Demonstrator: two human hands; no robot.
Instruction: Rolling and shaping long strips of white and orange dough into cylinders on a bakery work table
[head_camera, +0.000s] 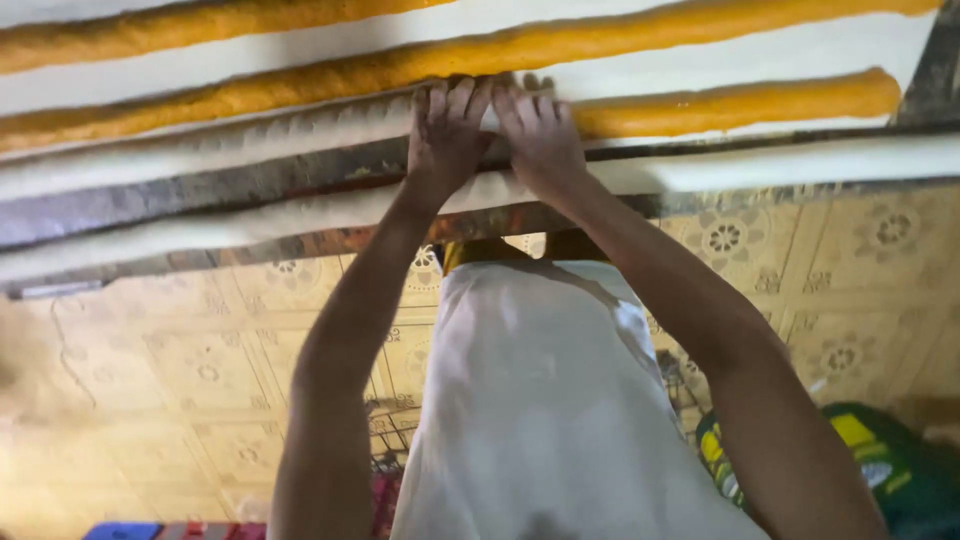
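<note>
Hands side by side on long white dough strip with pleated edge (300, 125), lying on worn dark desk (150, 205). Left hand (447, 135) and right hand (540, 135) palm-down, fingers pressing fold over long orange-yellow filling rope (740, 105); nothing gripped. Judged: stretch left of hands sealed and crimped; stretch right of hands open, filling bare. Two more orange-yellow ropes (350, 70) behind look unwrapped. Plain white dough strip (800, 160) nearer desk edge.

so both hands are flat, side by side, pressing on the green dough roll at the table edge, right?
Not green. The head view shows the left hand and right hand flat, side by side, pressing a white dough roll near the table edge. The rolls beyond it are orange-yellow.
</note>
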